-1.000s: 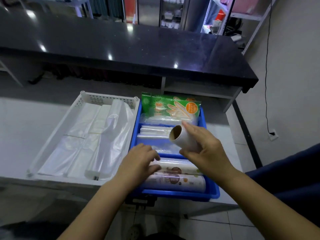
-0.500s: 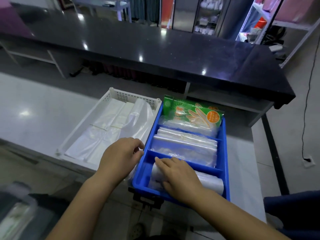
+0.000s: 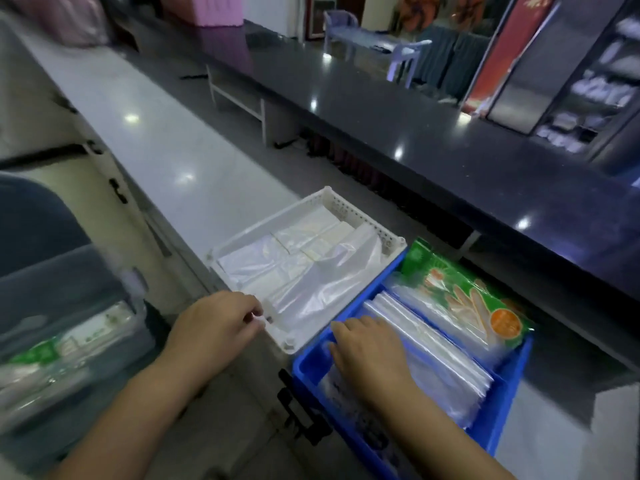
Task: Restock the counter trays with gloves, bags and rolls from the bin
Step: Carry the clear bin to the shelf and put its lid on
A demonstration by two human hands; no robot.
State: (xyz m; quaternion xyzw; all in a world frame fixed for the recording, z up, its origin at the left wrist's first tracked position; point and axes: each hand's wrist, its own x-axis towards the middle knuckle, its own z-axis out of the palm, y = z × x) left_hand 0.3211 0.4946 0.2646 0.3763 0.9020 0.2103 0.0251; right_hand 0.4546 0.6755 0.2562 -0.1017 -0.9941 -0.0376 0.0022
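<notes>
A blue divided tray (image 3: 502, 420) sits at the counter's near edge. It holds a green glove pack (image 3: 460, 299) at the back, clear bags (image 3: 433, 344) in the middle and printed rolls (image 3: 349, 403) in the front compartment. My right hand (image 3: 370, 351) lies palm down on the rolls, fingers spread over them. Left of it stands a white tray (image 3: 311, 209) with folded white plastic bags (image 3: 301, 271). My left hand (image 3: 218, 323) hovers at that tray's near corner with fingers curled and nothing visible in them. At the far left a grey bin (image 3: 69, 296) holds more packs.
The white counter (image 3: 166, 157) runs away to the left rear. A higher black countertop (image 3: 415, 133) lies behind the trays. Black cabinet handles (image 3: 298, 410) sit below the counter edge. A dark blue chair back (image 3: 31, 216) is beside the bin.
My right hand put the roll it held into the blue tray's front compartment and now rests on it. My view swung left, bringing the grey bin into sight. My left hand moved to the white tray's corner.
</notes>
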